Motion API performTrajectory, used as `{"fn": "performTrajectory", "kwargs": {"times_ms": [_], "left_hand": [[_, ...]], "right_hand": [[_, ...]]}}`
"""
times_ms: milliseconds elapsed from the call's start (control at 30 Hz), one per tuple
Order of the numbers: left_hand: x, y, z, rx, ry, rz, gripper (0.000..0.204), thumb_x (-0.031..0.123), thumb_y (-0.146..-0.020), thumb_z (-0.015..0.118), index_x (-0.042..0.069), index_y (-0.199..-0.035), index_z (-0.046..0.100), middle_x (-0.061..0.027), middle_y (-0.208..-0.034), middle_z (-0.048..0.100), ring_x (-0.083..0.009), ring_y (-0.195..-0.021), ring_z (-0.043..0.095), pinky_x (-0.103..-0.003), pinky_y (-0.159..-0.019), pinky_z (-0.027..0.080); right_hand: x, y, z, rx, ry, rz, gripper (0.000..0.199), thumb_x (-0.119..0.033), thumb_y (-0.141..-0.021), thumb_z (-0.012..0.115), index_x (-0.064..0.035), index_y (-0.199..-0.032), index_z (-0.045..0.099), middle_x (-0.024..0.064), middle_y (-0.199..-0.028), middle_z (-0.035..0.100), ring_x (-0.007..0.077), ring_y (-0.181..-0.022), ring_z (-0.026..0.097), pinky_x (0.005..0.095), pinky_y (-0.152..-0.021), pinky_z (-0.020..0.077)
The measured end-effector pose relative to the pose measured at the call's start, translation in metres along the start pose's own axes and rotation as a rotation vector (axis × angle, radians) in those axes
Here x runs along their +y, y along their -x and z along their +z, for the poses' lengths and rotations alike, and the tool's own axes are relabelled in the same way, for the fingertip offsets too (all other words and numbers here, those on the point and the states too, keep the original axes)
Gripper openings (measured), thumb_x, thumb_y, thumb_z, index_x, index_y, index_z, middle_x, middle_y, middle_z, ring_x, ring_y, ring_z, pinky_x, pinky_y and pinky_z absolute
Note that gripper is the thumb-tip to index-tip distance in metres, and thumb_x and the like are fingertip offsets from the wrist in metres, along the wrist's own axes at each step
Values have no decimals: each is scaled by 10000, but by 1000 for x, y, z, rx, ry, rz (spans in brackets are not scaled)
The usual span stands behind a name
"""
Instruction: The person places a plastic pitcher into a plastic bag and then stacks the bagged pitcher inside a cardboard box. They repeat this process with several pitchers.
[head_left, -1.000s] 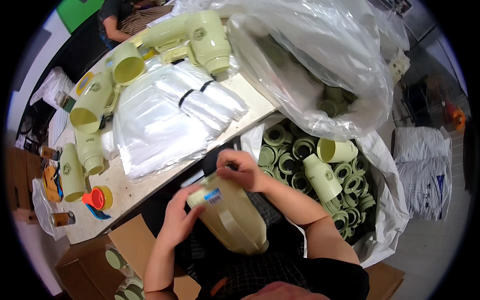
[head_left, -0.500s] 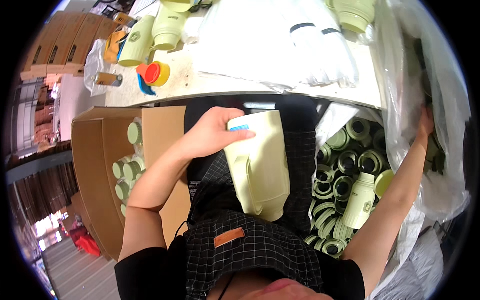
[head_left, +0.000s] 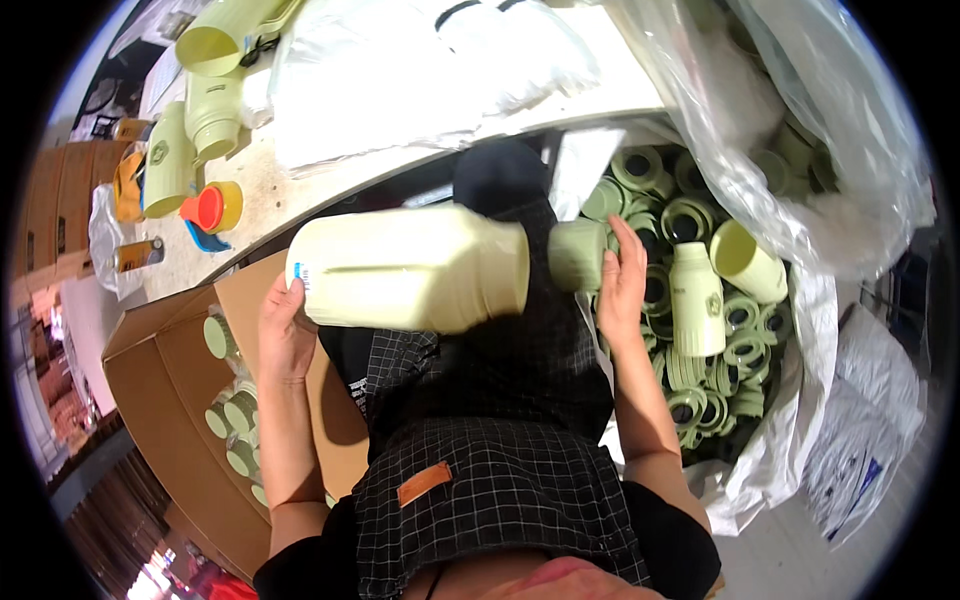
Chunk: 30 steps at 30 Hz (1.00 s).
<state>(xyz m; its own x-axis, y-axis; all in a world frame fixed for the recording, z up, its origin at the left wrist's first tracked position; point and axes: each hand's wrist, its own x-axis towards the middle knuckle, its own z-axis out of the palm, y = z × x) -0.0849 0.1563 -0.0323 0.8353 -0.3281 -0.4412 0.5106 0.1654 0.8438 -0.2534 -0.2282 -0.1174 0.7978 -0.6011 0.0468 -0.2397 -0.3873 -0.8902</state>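
A large pale green jug is held on its side across the middle of the frame, above a lap covered by a black checked apron. Its base end, at centre left, is gripped by the left hand, whose fingers are wrapped around the lower edge. The jug's narrower neck end is pointed toward the right of the frame.

Just beyond that neck, a round pale green lid is held by the right hand, the fingers being closed around its right side. The lid is seen just beside the jug's neck; whether the two are touching cannot be told.

At the right of the frame, a large clear plastic bag is opened over a heap of green lids and rings, with a small pale green bottle and a pale green cup lying on top of the heap.

At lower left, an open cardboard box is seen holding upright green containers. In the upper left, a worktable is set with more pale green jugs, an orange and yellow cap and folded clear plastic bags.
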Motion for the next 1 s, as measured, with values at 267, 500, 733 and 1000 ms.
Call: {"fn": "performTrajectory", "kwargs": {"times_ms": [267, 500, 733, 1000], "left_hand": [[-20, 12, 17, 132, 167, 6, 364, 209, -1028, 513, -21, -1307, 557, -138, -1285, 644, -255, -1176, 625, -417, -1033, 489], [11, 24, 24, 315, -364, 842, 395, 178, -1004, 453, -85, -1287, 536, -200, -1251, 612, -294, -1114, 616, -438, -984, 497], [26, -51, 67, -284, -194, 506, 381, 372, -978, 527, 0, -928, 592, -124, -1140, 613, -230, -1127, 553, -389, -977, 436], [-7, -26, 113, -306, -863, 494, 912, 539, -916, 639, -36, -1523, 276, -217, -1592, 268, -331, -1459, 307, -458, -1193, 238]], "right_hand": [[-34, -1, 9, 73, -439, -102, 680, -362, -902, 658, 11, -1433, 452, 170, -1427, 497, 274, -1281, 510, 402, -1105, 372], [-91, 39, 84, -72, -812, 37, 568, -323, -1006, 549, -34, -1454, 353, 131, -1309, 482, 231, -1231, 467, 356, -1087, 336], [-36, 65, 24, -207, -281, 20, 365, -180, -918, 635, -37, -1252, 589, 127, -1257, 585, 309, -1184, 537, 383, -1007, 445], [261, 35, -15, -367, 1318, 428, 523, -155, -965, 476, -74, -1478, 417, 187, -1483, 464, 358, -1437, 322, 473, -1148, 290]]}}
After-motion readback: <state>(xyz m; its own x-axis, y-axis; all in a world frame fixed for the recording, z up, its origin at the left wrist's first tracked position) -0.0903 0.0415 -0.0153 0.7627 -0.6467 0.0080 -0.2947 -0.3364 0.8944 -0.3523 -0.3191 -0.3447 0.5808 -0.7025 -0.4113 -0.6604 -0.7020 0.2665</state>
